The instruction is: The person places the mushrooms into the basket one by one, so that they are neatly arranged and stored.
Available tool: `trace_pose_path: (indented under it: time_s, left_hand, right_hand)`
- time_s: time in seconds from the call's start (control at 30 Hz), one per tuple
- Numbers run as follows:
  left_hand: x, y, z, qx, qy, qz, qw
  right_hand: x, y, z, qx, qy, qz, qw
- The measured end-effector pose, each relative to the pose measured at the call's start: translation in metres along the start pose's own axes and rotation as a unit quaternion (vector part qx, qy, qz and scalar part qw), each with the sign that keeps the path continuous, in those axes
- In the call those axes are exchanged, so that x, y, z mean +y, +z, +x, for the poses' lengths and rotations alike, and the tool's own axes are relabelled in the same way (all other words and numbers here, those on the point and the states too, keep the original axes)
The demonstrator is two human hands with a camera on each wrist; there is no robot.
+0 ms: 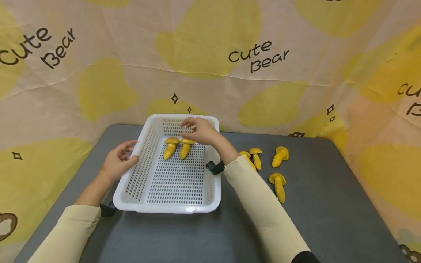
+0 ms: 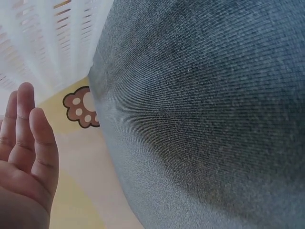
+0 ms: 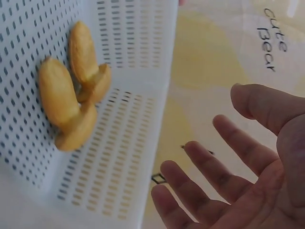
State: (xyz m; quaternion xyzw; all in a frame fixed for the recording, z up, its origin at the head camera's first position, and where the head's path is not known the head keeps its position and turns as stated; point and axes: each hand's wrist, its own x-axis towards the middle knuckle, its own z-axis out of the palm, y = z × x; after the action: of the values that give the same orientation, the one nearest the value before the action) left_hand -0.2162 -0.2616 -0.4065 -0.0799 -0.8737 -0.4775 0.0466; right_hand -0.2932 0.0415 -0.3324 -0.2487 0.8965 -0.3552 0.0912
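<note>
Basket: white plastic basket, rectangular with rounded corners, its walls and floor pierced by rows of small slots; it stands left of the middle of the surface, close to the far edge.
In the basket: two yellow mushrooms lie side by side on the slotted floor toward the far wall, caps away from the near edge of the surface, stems toward it.
Outside the basket: four more yellow mushrooms lie right of it; two are close together, one partly covered by the right sleeve, a third lies farther right, and the fourth nearer the near edge.
Count: six mushrooms in view, one basket.
Mushroom shape: smooth, thick stems under rounded caps.
Left hand: at the basket's left rim, thumb apart from the fingers, which look fairly straight along the outer wall.
Right hand: above the far right part of the basket, fingers spread and holding nothing.
Surface texture: grey, finely ribbed.
Backdrop: creased cloth with yellow patches and "cute Bear" lettering, beyond the far edge.
</note>
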Motion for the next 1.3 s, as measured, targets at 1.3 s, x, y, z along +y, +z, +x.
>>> trace_pose_path:
  time_s: [1.3]
  left_hand:
    - [-0.002, -0.001, -0.002, 0.001, -0.006, 0.001, 1.0]
  right_hand:
    - [0.027, -0.061, -0.113, 0.086, -0.031, -0.041, 0.995]
